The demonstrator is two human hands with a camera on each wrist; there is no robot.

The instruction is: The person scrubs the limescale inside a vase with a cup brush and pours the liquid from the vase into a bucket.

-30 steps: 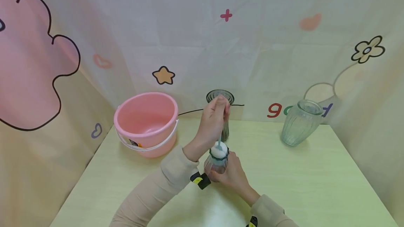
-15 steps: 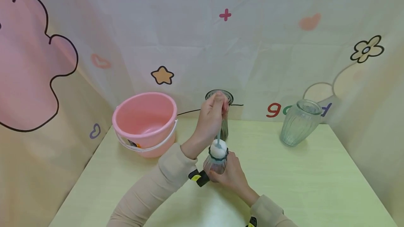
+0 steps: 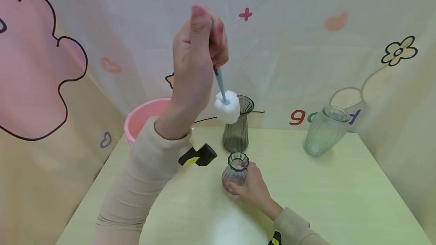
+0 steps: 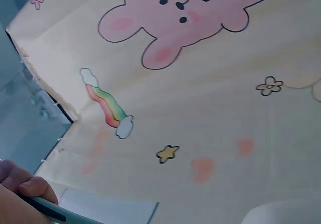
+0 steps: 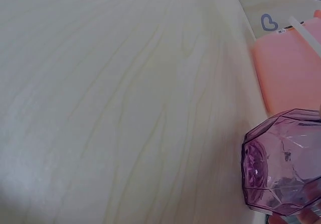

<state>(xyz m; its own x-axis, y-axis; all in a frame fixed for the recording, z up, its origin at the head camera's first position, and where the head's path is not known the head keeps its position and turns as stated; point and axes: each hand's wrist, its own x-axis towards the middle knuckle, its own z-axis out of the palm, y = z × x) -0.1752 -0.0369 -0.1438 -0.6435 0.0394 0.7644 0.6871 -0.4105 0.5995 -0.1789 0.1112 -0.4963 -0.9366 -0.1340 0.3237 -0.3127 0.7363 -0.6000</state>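
Three vases were present, one gripped by right hand. Left hand gripped one brush; sleeve partly hid one bucket.

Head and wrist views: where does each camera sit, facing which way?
Head: worn there, facing forward and down at the table; left hand, right hand, sleeves show.
Left wrist: worn there, facing the cloth; fingers on a brush.
Right wrist: worn there, facing the table; fingers at the small vase.
Shared, head and right wrist: small vase, bucket.
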